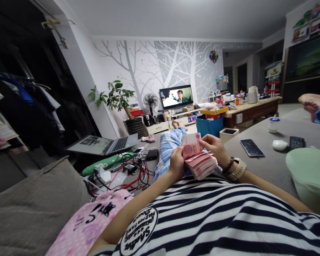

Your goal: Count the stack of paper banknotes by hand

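Observation:
A thick stack of pink 100 banknotes (pixel 200 161) rests over my lap, above my striped shirt. My left hand (pixel 177 161) grips the stack's left side, thumb on the top notes. My right hand (pixel 214 146), with a watch and a dark bead bracelet on the wrist, pinches the top note, which stands lifted and folded back. My legs in blue checked trousers (pixel 168 145) stretch forward on the grey sofa (pixel 269 156).
A phone (pixel 251 147), a white mouse (pixel 280 144), a remote (pixel 297 142) and a small jar (pixel 273 125) lie on the sofa at right. Another person's feet (pixel 310 101) rest far right. Left are a laptop (pixel 104 144), tangled cables (pixel 130 174) and cushions. A TV (pixel 176 96) plays ahead.

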Tool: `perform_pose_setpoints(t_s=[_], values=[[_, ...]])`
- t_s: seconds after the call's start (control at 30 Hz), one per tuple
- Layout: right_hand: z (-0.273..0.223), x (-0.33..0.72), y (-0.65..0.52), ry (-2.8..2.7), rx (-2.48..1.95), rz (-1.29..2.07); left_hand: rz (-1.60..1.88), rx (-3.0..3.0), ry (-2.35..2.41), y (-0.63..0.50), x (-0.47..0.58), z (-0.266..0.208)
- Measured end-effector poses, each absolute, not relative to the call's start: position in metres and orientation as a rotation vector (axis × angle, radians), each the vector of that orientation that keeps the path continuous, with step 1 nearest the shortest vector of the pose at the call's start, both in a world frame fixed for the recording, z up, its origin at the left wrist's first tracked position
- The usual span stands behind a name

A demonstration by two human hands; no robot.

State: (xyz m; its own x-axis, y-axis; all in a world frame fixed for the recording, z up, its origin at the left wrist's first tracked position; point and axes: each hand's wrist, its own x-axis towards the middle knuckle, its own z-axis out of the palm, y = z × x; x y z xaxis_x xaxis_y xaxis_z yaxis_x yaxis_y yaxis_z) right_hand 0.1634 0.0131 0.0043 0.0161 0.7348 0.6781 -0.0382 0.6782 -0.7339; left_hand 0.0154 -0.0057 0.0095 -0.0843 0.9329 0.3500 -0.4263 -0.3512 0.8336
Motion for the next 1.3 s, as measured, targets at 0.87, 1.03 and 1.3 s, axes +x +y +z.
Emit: perform_pose_setpoints(t_s=[0.87,1.03,1.3], values=[[0.006,0.162,0.007,-1.357,-0.626,0.637,1.602,1.129,0.598,0.002,0.013,0.002],[0.008,0.16,0.004,-1.344,-0.59,0.691,1.617,1.1,0.596,0.006,0.013,0.0],[0.015,0.162,-0.005,-1.403,-0.541,0.73,1.435,1.047,0.416,0.006,0.015,0.004]])
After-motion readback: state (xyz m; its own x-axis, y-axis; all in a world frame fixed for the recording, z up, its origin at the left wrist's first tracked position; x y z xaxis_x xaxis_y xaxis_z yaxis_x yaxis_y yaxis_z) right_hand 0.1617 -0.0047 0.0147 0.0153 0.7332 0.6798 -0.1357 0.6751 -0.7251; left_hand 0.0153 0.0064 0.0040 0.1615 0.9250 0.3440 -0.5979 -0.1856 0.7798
